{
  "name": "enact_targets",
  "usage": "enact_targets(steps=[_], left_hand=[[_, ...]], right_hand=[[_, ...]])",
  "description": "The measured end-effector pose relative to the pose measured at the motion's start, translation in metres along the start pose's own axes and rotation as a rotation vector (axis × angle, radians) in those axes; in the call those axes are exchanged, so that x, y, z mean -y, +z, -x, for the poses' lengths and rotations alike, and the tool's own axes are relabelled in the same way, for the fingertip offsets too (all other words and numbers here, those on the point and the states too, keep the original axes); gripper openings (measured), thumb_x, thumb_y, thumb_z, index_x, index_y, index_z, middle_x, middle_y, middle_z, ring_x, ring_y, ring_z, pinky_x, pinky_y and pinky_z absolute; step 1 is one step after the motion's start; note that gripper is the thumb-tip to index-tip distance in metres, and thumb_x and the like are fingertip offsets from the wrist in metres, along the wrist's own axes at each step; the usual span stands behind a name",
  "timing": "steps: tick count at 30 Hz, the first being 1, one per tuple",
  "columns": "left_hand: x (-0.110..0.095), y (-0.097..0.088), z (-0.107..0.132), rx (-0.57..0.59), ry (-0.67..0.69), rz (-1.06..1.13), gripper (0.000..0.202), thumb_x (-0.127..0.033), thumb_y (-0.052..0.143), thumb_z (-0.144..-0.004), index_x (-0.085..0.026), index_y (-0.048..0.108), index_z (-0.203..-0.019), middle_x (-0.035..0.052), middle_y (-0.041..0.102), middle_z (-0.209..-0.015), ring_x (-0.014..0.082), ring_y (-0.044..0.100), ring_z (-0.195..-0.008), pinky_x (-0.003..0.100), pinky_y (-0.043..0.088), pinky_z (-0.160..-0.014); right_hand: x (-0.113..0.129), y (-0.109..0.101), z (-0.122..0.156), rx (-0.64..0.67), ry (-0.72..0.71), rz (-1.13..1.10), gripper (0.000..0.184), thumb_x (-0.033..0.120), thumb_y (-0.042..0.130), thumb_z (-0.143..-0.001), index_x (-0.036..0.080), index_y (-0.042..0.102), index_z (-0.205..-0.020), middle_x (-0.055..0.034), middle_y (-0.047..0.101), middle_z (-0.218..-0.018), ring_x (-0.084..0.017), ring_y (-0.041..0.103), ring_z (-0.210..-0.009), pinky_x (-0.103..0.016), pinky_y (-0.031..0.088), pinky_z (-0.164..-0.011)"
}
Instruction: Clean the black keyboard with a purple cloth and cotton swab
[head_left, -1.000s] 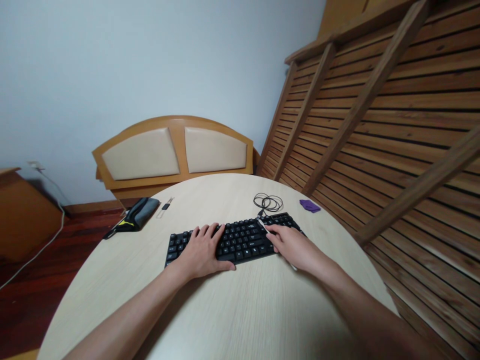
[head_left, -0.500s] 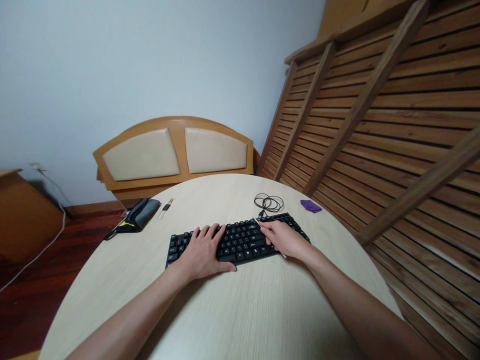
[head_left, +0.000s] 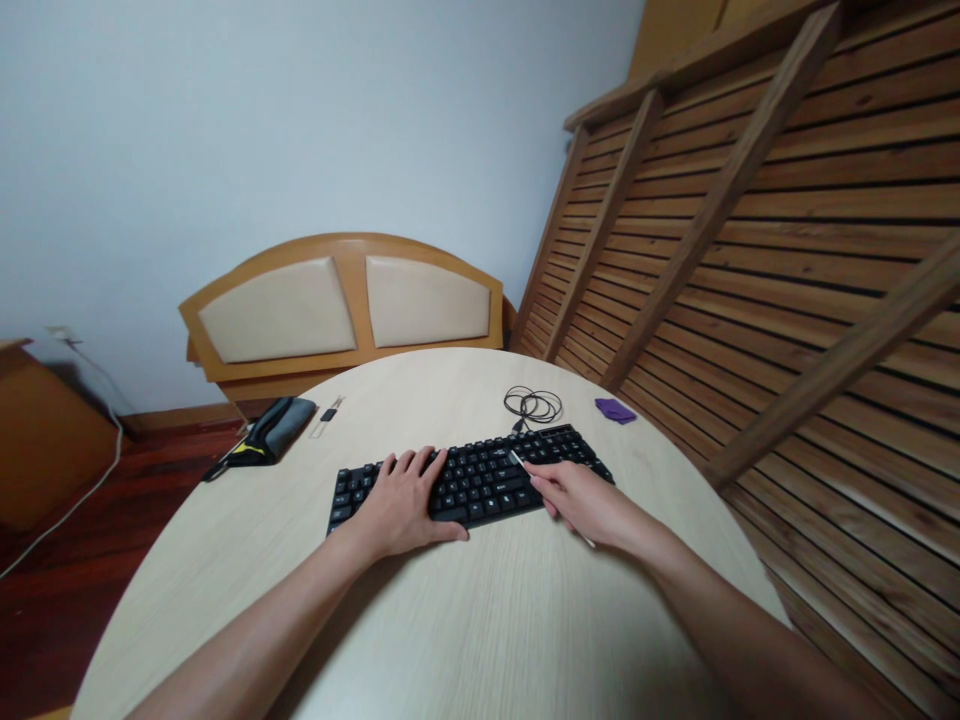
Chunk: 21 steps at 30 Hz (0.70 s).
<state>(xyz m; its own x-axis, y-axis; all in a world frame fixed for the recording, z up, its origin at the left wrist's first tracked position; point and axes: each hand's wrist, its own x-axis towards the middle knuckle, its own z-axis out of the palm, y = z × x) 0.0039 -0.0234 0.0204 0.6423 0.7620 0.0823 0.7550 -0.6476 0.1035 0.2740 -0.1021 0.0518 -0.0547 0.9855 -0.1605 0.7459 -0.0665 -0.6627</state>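
A black computer keyboard [head_left: 487, 482] lies flat on the table, tilted a little across my view. My left hand [head_left: 401, 503] rests over its left part, fingers spread toward the back edge and the thumb stretched along the front edge. Between the thumb and fingers of my right hand [head_left: 574, 492] is a thin white stick [head_left: 519, 460], too small for me to make out its kind. Its far end is at the keys right of the middle, and its other end shows below my palm. My right hand covers some keys on the right side.
Behind the keyboard lies its coiled black cable [head_left: 534, 404]. A folded purple cloth [head_left: 615, 410] is at the right, a grey and black pouch [head_left: 279, 430] at the left. Next to the pouch lies a small dark item [head_left: 328, 414]. The round table [head_left: 465, 620] stands near slatted wood [head_left: 750, 300].
My right hand has drawn back slightly toward me over the keyboard, and the stick's tip has come down onto nearer keys. My left hand keeps its place. The whole view has shifted slightly.
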Motion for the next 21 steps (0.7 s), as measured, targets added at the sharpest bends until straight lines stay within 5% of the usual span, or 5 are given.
enact_targets(steps=[5, 21], left_hand=[[0.001, 0.001, 0.0, -0.007, 0.001, 0.005, 0.121, -0.094, 0.055, -0.066, -0.019, 0.033, -0.157, 0.0194, 0.041, -0.156, 0.0455, 0.04, -0.139, 0.062, 0.027, -0.116], [0.0, -0.001, 0.0, 0.018, 0.002, -0.016, 0.123, -0.096, 0.05, -0.067, -0.014, 0.034, -0.157, 0.0214, 0.04, -0.156, 0.0444, 0.041, -0.139, 0.062, 0.028, -0.116]], right_hand=[[0.005, 0.002, 0.017, 0.018, 0.03, -0.018, 0.043, 0.031, 0.037, -0.103, 0.017, 0.063, -0.135, 0.001, 0.058, -0.067, -0.011, 0.047, -0.05, -0.021, 0.032, -0.045], [0.008, 0.005, 0.06, 0.007, 0.036, 0.03, 0.04, 0.034, 0.038, -0.102, 0.016, 0.073, -0.111, -0.0017, 0.058, -0.063, -0.015, 0.05, -0.056, -0.025, 0.034, -0.053]])
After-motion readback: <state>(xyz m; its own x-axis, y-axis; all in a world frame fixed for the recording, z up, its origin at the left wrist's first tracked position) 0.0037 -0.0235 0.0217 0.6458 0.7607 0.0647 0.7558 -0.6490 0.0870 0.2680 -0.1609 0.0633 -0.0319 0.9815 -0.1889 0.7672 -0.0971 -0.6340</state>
